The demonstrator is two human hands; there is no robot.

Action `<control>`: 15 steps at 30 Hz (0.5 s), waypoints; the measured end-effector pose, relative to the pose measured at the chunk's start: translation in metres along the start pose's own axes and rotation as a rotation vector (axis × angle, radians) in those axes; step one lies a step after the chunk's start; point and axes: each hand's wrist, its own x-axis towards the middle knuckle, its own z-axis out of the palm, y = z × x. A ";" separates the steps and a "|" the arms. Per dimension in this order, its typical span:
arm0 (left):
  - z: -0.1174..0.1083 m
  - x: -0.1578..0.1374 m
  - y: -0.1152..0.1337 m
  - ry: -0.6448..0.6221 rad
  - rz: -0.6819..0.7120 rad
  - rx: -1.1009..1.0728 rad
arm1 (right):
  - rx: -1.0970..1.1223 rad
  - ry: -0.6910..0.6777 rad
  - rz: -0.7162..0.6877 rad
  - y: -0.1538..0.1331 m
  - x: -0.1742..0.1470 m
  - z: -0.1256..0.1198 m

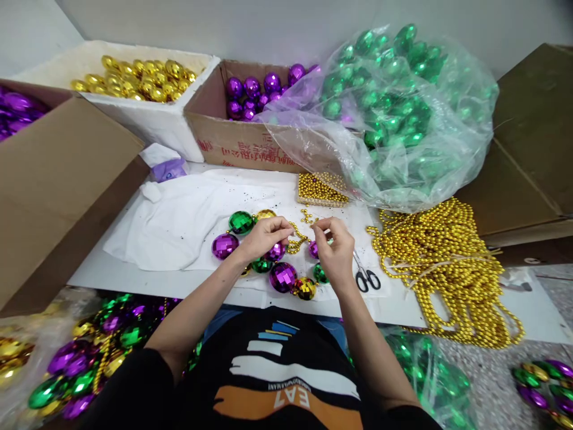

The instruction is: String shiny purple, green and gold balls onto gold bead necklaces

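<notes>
Over the white cloth, my left hand is closed in a pinch; whatever its fingertips hold is too fine to make out. My right hand pinches in the same way, a short gap away, its contents also too small to name. Beneath and around both hands lies a strand of large faceted balls, among them a purple ball, a green ball and a gold ball. A short gold bead chain rests between the hands. Black-handled scissors lie right of my right hand.
Behind stand a tray of small gold beads, a foam box of gold balls and a cardboard box of purple balls. A plastic bag of green balls leans over it. Gold bead strands spread at right.
</notes>
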 end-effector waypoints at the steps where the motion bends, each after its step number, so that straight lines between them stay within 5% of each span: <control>1: 0.001 0.000 -0.002 0.028 0.007 0.029 | -0.036 0.005 -0.055 -0.004 -0.001 0.000; 5: 0.006 0.001 -0.001 0.081 0.109 0.222 | -0.004 -0.099 -0.140 -0.014 -0.005 0.011; 11: 0.001 0.005 0.005 0.046 0.054 0.216 | 0.277 -0.265 0.261 0.008 0.002 0.032; 15: -0.003 0.010 0.003 0.001 0.022 0.180 | 0.367 -0.243 0.344 0.016 0.006 0.033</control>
